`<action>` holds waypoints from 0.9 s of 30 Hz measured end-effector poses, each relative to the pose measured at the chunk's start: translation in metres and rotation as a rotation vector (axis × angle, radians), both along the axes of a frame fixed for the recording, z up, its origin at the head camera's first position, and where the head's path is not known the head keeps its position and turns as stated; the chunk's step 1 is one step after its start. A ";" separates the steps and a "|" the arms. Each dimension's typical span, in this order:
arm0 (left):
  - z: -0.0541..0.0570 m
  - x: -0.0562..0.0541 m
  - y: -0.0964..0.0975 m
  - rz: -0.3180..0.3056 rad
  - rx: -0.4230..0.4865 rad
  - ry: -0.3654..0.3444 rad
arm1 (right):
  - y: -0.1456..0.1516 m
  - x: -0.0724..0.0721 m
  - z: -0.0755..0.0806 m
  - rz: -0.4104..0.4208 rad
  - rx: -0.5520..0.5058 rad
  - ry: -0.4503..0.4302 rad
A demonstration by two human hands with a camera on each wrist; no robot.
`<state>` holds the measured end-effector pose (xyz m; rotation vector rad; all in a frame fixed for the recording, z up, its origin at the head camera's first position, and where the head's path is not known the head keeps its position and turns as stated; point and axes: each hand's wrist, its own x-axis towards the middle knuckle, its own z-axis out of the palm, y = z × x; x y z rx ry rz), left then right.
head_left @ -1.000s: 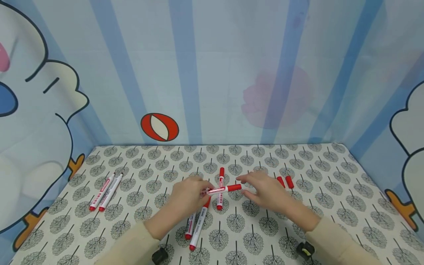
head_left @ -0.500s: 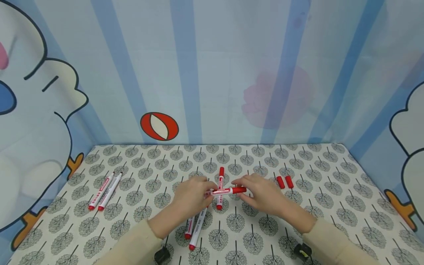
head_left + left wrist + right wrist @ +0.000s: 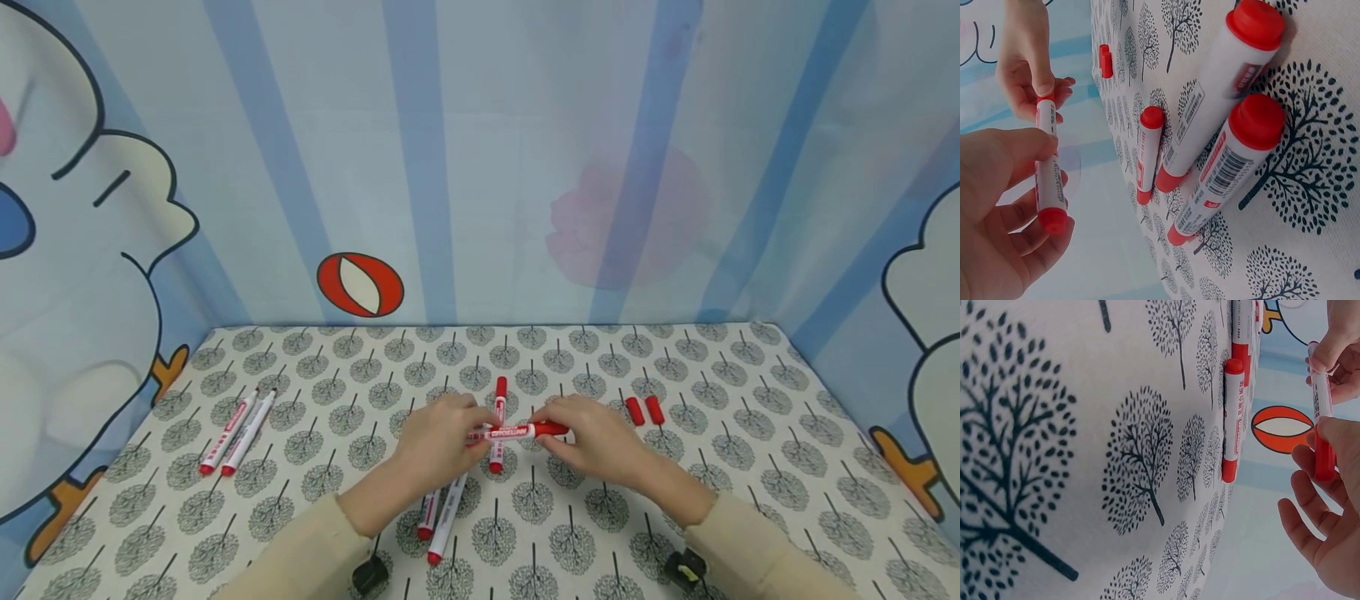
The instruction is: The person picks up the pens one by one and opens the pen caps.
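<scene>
My left hand (image 3: 442,437) holds a white marker (image 3: 513,432) with red print by its body, level above the table. At its right end is a red cap (image 3: 1324,453), pinched between the thumb and fingers of my right hand (image 3: 588,433). In the left wrist view the red rear plug (image 3: 1052,220) of this marker points down past my left fingers. Behind it, overlapped by it in the head view, a capped marker (image 3: 500,393) lies on the cloth. Two more markers, one of them the front marker (image 3: 448,518), lie below my left hand, their far ends hidden.
Two uncapped markers, a left one (image 3: 228,437) and a right one (image 3: 250,435), lie side by side at the left, dark tips away. Two loose red caps, one (image 3: 635,412) beside the other (image 3: 654,410), lie right of my right hand. A patterned cloth (image 3: 720,517) covers the table.
My right hand has closed in on the red cap and now pinches it; before, its fingers were spread around it. The held marker has shifted slightly right with my left hand.
</scene>
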<state>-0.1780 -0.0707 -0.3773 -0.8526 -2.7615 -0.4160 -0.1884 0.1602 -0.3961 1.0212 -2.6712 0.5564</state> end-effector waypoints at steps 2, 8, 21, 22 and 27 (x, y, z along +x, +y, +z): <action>-0.001 -0.001 -0.001 0.002 0.008 -0.008 | 0.000 -0.001 0.000 0.007 -0.028 0.012; -0.001 -0.002 -0.004 0.012 0.016 -0.035 | 0.000 -0.002 -0.002 0.012 -0.054 0.059; 0.003 0.000 -0.007 0.004 0.001 -0.026 | 0.001 0.000 -0.001 -0.005 -0.039 0.051; 0.003 0.000 -0.007 0.002 0.001 -0.023 | 0.001 0.000 -0.001 -0.003 -0.039 0.051; 0.004 0.000 -0.007 -0.010 0.002 0.003 | 0.001 0.000 0.001 -0.009 -0.031 0.065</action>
